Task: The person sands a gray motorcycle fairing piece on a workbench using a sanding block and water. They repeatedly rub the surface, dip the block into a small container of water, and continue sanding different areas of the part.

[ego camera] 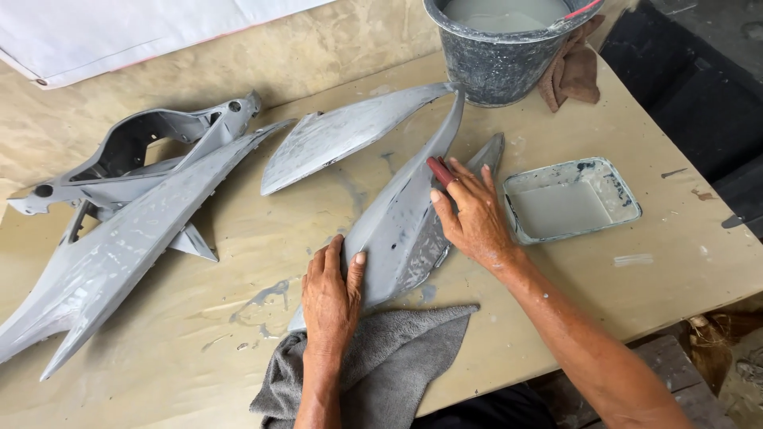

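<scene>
— one grey plastic panel (397,226) is being worked on. how does it look?

— it is long, curved and pointed, painted in dull grey. pale scratchy patches are seen on it, and it looks wet in spots. it is laid near the middle of the tan table (556,310), with its low end on a grey towel (397,365).

— how is it held?

— the left hand (330,298) is laid flat on the low end of the panel, fingers close together and bent a little over the edge. nothing is gripped by it. the right hand (475,214) is pressed on the upper side, and a small red block (439,171) is pinched under its fingertips, against the panel.

— how many grey parts can be counted?

— four are seen. one is under the hands, one flat pointed piece (342,135) is just behind it, one big long piece (119,254) is at the left, and one frame with holes (135,151) is partly under that big one.

— and other things?

— one dirty bucket (497,67) of cloudy water is seen at the far edge, with one brown rag (572,71) beside it. one shallow tray (568,199) of grey water is set just right of the right hand. one white sheet (119,32) is seen at the top left.
</scene>
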